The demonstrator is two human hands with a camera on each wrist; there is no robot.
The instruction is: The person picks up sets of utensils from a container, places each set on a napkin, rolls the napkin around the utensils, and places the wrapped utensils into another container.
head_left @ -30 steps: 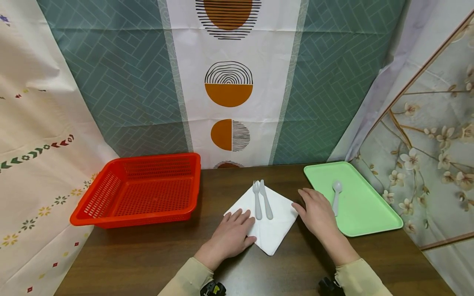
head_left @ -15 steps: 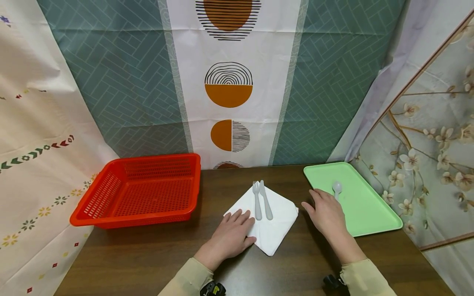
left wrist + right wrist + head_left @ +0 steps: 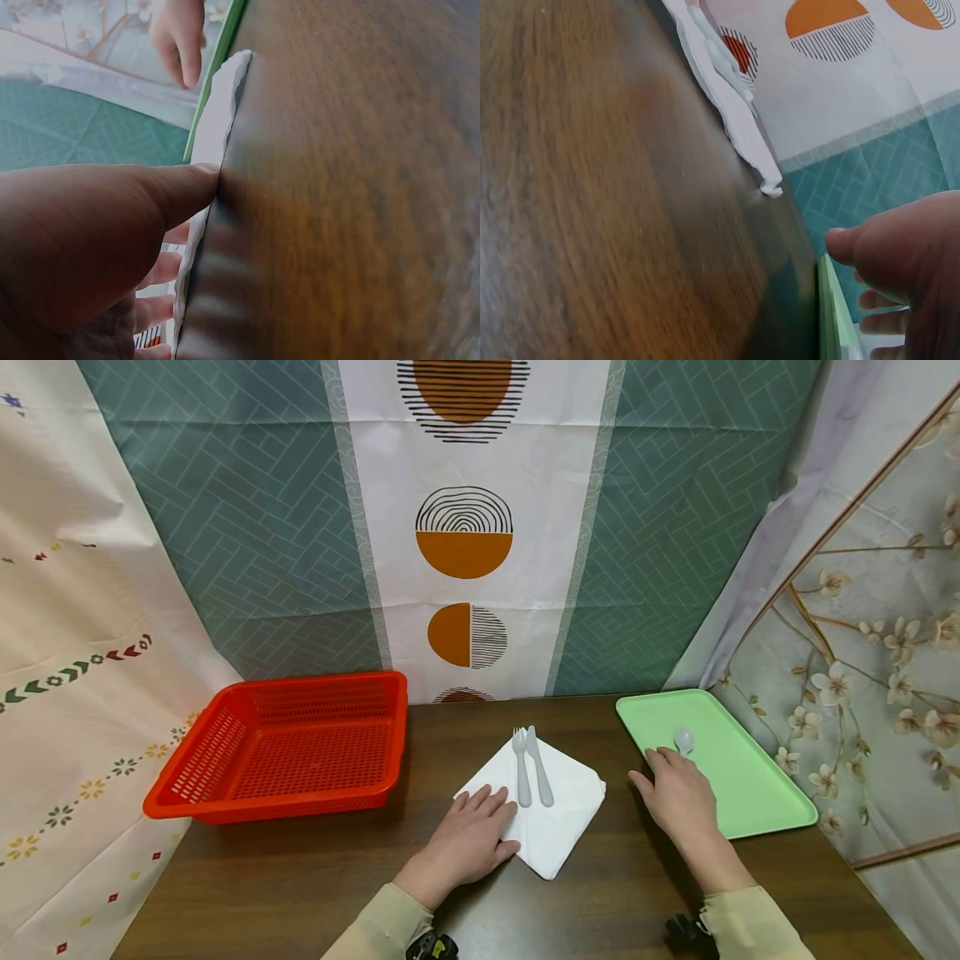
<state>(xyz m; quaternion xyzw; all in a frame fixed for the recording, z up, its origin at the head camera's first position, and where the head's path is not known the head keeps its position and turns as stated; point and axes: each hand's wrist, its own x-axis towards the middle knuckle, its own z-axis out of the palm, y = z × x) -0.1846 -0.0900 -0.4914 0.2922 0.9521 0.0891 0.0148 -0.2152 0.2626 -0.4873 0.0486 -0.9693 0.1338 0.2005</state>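
A white folded napkin [image 3: 562,827] lies on the table, turned cornerwise. On it rest a grey fork [image 3: 522,768] and, just to its right, a grey knife [image 3: 540,768]. My left hand [image 3: 468,839] rests on the napkin's left edge with fingers spread; the left wrist view shows the thumb [image 3: 184,187] touching the edge. Over the near left rim of the green tray [image 3: 750,777] hovers my right hand [image 3: 681,797], holding nothing visible. A grey spoon [image 3: 684,742] lies in that tray, its handle mostly hidden behind the right hand.
A red plastic basket [image 3: 315,793] with mesh walls stands at the back left of the wooden table [image 3: 300,877]. Patterned cloths hang behind the table and on both sides.
My right hand has moved right, away from the napkin's right corner to the tray's left rim, covering more of the spoon's handle. The left hand has stayed in place.
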